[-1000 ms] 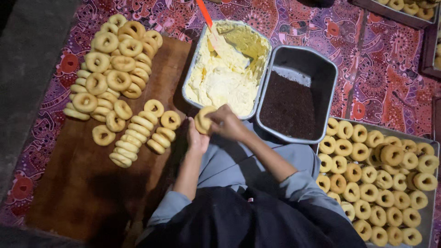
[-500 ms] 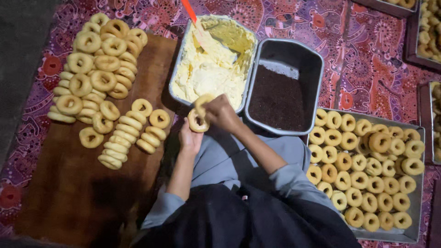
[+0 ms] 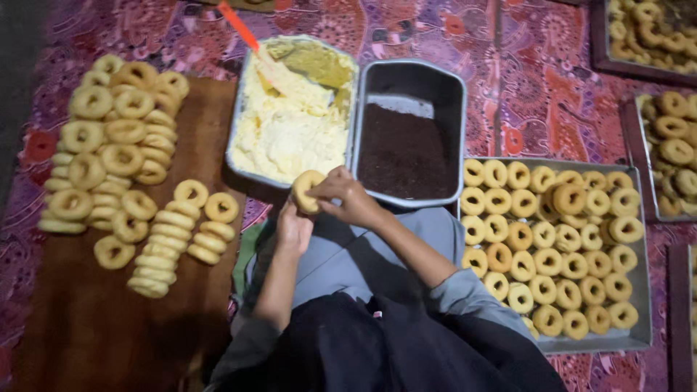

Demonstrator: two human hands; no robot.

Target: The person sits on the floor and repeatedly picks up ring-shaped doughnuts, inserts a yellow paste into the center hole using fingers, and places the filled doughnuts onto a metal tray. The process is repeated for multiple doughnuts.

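Ring doughnut [image 3: 306, 190] gripped by both hands' fingers, left hand [image 3: 293, 226], right hand [image 3: 347, 197], above cream tray [image 3: 239, 138], patterned red cloth [image 3: 552, 87] spread beneath, wooden board [image 3: 210, 116] alongside.

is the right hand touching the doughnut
Touching. The head view shows the right hand with its fingers wrapped over the edge of the doughnut, no gap between them; the left hand supports it from below.

— What do we see differently now?
— Our right hand [image 3: 348, 197] has turned the doughnut [image 3: 305, 190] upright against our left hand [image 3: 294, 226], nearer the cream tray [image 3: 239, 138].
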